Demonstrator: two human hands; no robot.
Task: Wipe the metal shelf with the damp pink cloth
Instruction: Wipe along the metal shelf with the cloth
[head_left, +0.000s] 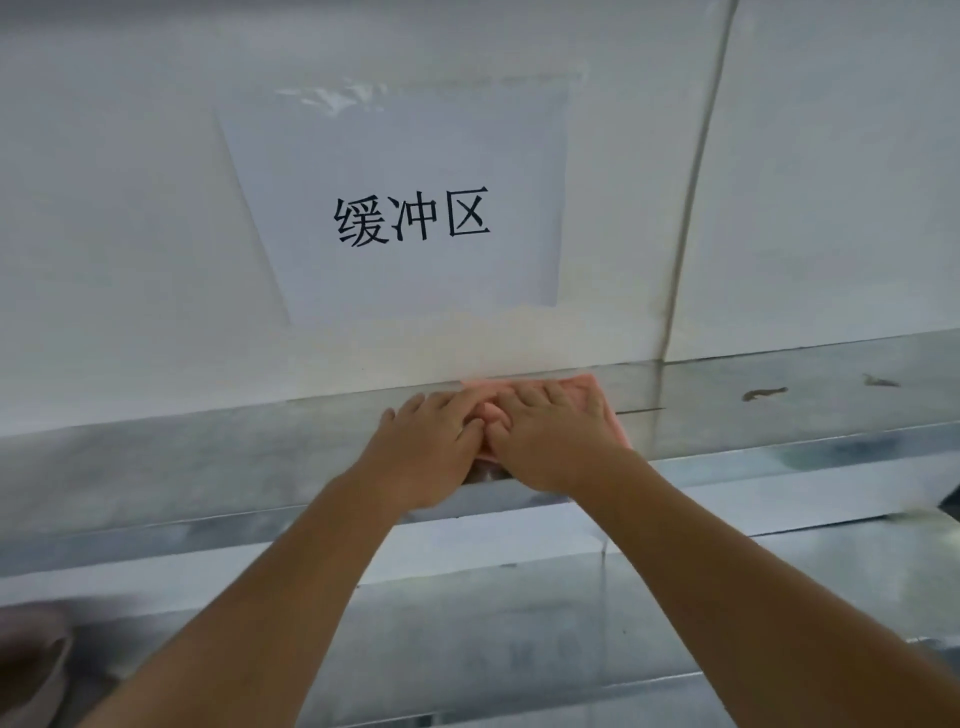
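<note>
A shiny metal shelf (208, 457) runs across the view at chest height against a white wall. The pink cloth (587, 387) lies flat on the shelf top near the wall, mostly covered by both hands. My left hand (431, 447) and my right hand (550, 441) press down on the cloth side by side, fingers spread and pointing toward the wall. Only the cloth's far right corner and a strip between the hands show.
A paper sign (410, 213) with black characters is taped to the wall above the shelf. Two brown smears (763, 393) mark the shelf top to the right. A lower metal shelf (519, 623) lies below. A dark bowl-like object (31, 670) sits bottom left.
</note>
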